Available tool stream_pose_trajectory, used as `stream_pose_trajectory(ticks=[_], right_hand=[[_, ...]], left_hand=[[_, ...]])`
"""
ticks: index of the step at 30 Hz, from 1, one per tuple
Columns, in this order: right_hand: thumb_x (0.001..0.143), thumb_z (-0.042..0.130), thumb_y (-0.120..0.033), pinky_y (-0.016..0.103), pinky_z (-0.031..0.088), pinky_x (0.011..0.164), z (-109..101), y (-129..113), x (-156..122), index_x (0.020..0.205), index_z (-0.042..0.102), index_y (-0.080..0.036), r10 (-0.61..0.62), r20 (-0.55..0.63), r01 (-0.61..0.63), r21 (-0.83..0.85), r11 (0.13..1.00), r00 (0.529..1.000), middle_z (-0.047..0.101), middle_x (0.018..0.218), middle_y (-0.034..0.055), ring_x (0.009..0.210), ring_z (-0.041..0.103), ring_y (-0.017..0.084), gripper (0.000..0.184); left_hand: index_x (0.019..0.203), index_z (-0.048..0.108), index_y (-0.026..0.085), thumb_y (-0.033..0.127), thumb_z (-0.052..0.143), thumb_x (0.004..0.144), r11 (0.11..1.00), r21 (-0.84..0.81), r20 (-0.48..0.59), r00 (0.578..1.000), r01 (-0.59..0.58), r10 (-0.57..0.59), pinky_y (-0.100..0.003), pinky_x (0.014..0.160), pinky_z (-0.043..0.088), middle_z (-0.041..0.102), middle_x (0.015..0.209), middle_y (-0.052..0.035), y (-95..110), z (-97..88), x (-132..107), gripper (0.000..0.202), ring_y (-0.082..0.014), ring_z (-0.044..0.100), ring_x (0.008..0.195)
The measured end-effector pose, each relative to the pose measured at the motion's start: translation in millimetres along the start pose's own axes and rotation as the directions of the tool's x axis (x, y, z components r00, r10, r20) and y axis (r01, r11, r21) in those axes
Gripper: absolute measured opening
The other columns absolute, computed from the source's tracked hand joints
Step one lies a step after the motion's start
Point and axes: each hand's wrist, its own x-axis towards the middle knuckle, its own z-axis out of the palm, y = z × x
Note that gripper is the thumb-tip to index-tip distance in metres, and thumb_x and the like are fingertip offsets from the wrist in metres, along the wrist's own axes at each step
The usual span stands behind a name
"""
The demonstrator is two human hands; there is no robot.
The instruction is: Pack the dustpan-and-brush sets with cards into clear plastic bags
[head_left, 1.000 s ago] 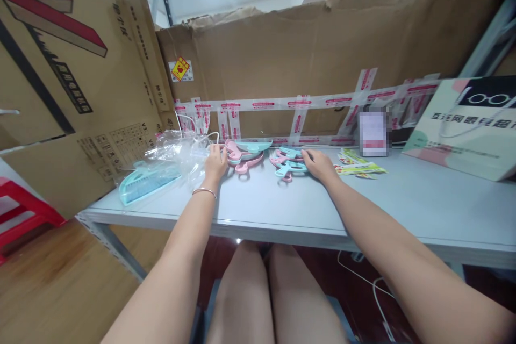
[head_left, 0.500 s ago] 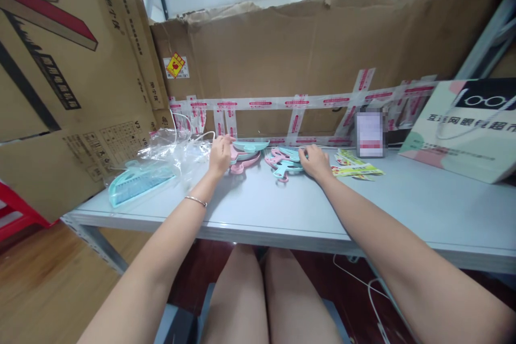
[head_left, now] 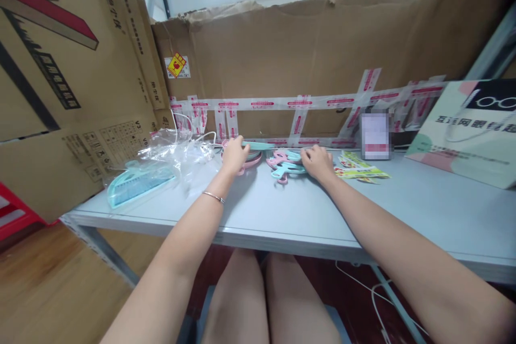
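Two groups of pink and teal plastic pieces that look like clothes hangers lie on the table. My left hand point(head_left: 235, 156) is over the left group point(head_left: 253, 161), its fingers curled down on a teal hanger point(head_left: 260, 146). My right hand point(head_left: 318, 163) has bent fingers at the right end of the other group point(head_left: 282, 158), gripping the teal ends there; its fingertips are partly hidden. A small metal hook shows below this group. To the left, a teal plastic piece point(head_left: 139, 183) lies inside clear wrapping.
Crumpled clear plastic bags point(head_left: 181, 150) lie left of my left hand. Yellow-green packets point(head_left: 363, 169), an upright phone point(head_left: 375, 135) and a paper bag point(head_left: 463, 134) are to the right. Large cardboard point(head_left: 262, 54) walls the table's back, and a cardboard box point(head_left: 92, 80) stands at left.
My left hand has moved right and further over the left group, covering more of it. My right hand stays at the right group. The view has shifted slightly.
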Motion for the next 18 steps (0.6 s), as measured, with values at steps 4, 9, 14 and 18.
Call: stream_pose_trajectory(ticks=[4, 9, 14, 18], right_hand=[[0.090, 0.032, -0.038, 0.043, 0.038, 0.078, -1, -1, 0, 0.072, 0.068, -0.018, -0.007, -0.011, 0.007, 0.001, 1.000, 1.000, 0.058, 0.089, 0.0136, 0.088, 0.048, 0.027, 0.044], [0.090, 0.031, -0.037, 0.042, 0.037, 0.076, -4, -5, 1, 0.073, 0.068, -0.018, -0.004, -0.072, 0.004, -0.003, 1.000, 0.997, 0.058, 0.088, 0.0138, 0.087, 0.048, 0.026, 0.045], [0.091, 0.030, -0.036, 0.037, 0.035, 0.071, -20, -6, 7, 0.066, 0.062, -0.017, 0.028, -0.150, -0.028, 0.003, 1.000, 0.988, 0.060, 0.083, 0.0133, 0.080, 0.051, 0.024, 0.045], [0.093, 0.021, -0.035, 0.033, 0.031, 0.061, -43, -4, 13, 0.063, 0.054, -0.018, 0.104, -0.252, -0.103, 0.018, 0.994, 0.962, 0.059, 0.073, 0.0122, 0.069, 0.050, 0.021, 0.048]], left_hand=[[0.093, 0.048, 0.020, 0.026, 0.047, 0.085, 0.992, -0.112, -0.185, 0.979, 0.064, -0.084, -0.032, 0.078, 0.044, 0.058, 0.086, -0.0041, -9, -17.3, 7, 0.011, -0.0174, 0.057, 0.081], [0.118, 0.040, 0.023, 0.027, 0.043, 0.090, 0.835, -0.547, -0.457, 0.858, -0.063, -0.235, -0.027, 0.080, 0.046, 0.057, 0.107, -0.0065, -17, -31.7, 24, 0.028, -0.0136, 0.058, 0.092], [0.126, 0.039, 0.025, 0.031, 0.034, 0.094, 0.550, -0.830, -0.321, 0.885, -0.091, -0.337, -0.030, 0.075, 0.051, 0.062, 0.107, -0.0075, -13, -45.4, 29, 0.033, -0.0157, 0.063, 0.091], [0.122, 0.046, 0.024, 0.029, 0.037, 0.094, 0.486, -0.866, -0.176, 0.982, -0.120, -0.071, -0.036, 0.080, 0.053, 0.064, 0.114, -0.0086, 6, -48.9, 15, 0.030, -0.0208, 0.063, 0.101]])
